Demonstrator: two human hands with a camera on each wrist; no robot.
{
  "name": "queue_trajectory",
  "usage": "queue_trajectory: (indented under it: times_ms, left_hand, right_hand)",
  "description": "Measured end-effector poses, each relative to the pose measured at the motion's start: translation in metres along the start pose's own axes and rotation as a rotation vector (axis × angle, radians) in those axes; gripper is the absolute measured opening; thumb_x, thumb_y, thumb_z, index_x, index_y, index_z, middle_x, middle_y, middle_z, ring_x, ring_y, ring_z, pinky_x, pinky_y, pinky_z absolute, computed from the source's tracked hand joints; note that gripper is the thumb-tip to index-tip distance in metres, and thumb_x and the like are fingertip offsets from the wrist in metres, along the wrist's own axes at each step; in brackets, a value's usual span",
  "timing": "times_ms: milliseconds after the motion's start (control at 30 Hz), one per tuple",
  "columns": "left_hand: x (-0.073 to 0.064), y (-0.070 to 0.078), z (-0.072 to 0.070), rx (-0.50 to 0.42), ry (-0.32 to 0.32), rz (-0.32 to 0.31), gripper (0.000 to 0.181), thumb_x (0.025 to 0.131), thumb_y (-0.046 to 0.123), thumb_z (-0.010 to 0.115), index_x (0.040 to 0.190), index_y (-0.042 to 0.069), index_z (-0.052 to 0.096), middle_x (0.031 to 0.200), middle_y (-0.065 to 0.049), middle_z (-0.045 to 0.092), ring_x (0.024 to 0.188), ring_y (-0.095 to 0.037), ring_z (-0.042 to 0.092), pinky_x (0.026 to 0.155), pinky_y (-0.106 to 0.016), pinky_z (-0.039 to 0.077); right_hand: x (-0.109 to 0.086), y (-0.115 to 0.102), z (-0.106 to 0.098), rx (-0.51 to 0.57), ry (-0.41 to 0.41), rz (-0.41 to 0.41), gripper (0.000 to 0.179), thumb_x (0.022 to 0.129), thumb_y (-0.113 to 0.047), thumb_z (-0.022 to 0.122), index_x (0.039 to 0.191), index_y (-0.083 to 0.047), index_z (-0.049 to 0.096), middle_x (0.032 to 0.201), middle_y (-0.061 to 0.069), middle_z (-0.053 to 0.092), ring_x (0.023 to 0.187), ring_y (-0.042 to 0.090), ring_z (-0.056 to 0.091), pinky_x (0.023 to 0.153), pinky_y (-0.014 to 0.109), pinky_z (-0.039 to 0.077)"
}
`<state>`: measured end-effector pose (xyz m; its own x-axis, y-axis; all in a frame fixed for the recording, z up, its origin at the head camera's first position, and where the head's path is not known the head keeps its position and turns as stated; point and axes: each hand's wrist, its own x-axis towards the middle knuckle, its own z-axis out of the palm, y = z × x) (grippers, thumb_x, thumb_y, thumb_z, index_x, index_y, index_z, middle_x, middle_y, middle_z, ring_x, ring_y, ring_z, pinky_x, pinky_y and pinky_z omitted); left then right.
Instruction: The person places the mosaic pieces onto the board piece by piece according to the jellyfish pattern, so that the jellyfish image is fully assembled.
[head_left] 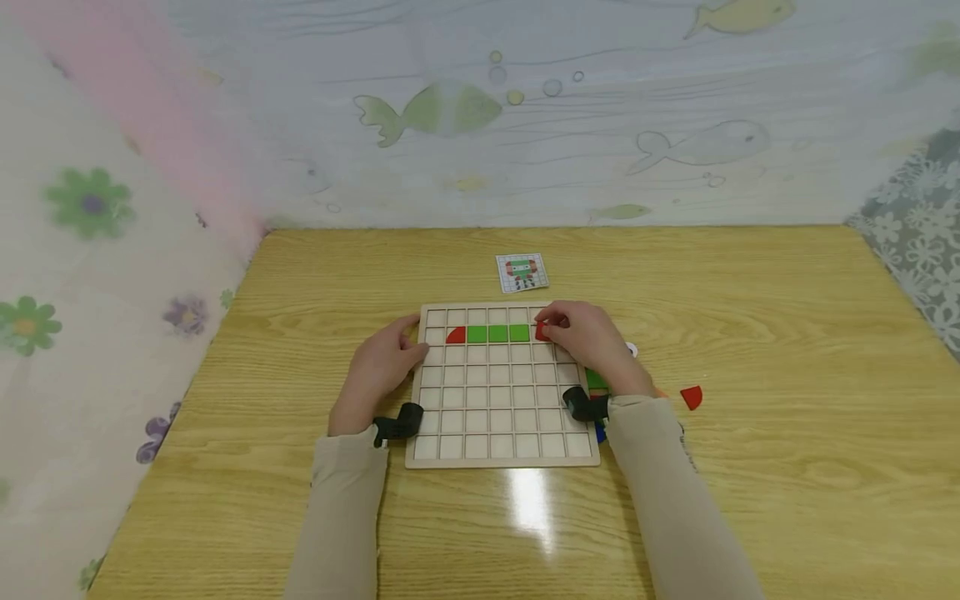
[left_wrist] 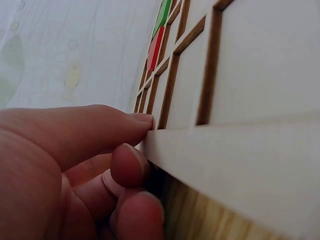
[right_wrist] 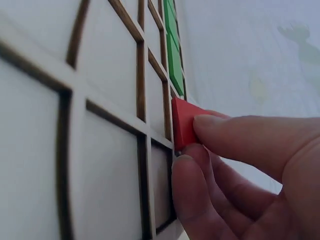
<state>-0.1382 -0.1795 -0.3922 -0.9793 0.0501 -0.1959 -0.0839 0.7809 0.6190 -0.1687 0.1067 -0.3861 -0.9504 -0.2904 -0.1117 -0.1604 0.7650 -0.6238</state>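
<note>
A square wooden grid board (head_left: 477,400) lies on the table. In its second row from the far side sit a red quarter-circle tile (head_left: 456,336) and, to its right, three green square tiles (head_left: 498,333). My right hand (head_left: 592,337) pinches another red tile (right_wrist: 185,125) between thumb and fingers, at the cell just right of the green tiles. My left hand (head_left: 381,367) holds the board's left edge. In the left wrist view its thumb (left_wrist: 115,125) lies on the rim, with the other fingers bent beside the edge.
Behind the board lies a small picture card (head_left: 522,272) with a red and green figure on a grid. Right of the board is a loose red quarter-circle tile (head_left: 692,397). A green tile (head_left: 596,379) and other pieces are partly hidden under the right forearm.
</note>
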Motion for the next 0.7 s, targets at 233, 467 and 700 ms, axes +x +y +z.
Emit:
queue_trajectory:
  times_ms: [233,467,700]
  left_hand:
    - [0.0009,-0.0029,0.0003,-0.012,-0.018,-0.008,0.054,0.088,0.031,0.053,0.138,0.019,0.035,0.081,0.002,0.058,0.057,-0.016,0.051,0.054,-0.030,0.040]
    - [0.0001,0.0009,-0.0006,-0.011,-0.014,-0.009,0.054,0.088,0.030,0.053,0.138,0.019,0.035,0.078,0.000,0.057,0.058,-0.016,0.051,0.055,-0.030,0.039]
    - [-0.0003,0.0018,-0.0003,-0.002,0.000,-0.021,0.054,0.087,0.029,0.054,0.137,0.019,0.037,0.077,0.000,0.057,0.058,-0.016,0.051,0.054,-0.029,0.039]
  right_hand:
    - [0.0009,-0.0032,0.0028,-0.028,0.004,0.004,0.023,0.088,-0.018,0.055,0.109,-0.019,0.064,0.104,0.004,0.059,0.088,0.020,0.051,0.079,0.037,0.041]
    - [0.0017,-0.0034,0.0035,-0.015,0.004,0.006,0.016,0.087,-0.017,0.057,0.101,-0.017,0.065,0.095,0.002,0.058,0.084,0.020,0.050,0.077,0.035,0.041]
    - [0.0026,-0.0012,0.0045,-0.009,0.005,-0.002,0.016,0.087,-0.019,0.058,0.101,-0.016,0.064,0.091,0.002,0.056,0.083,0.020,0.049,0.074,0.034,0.041]
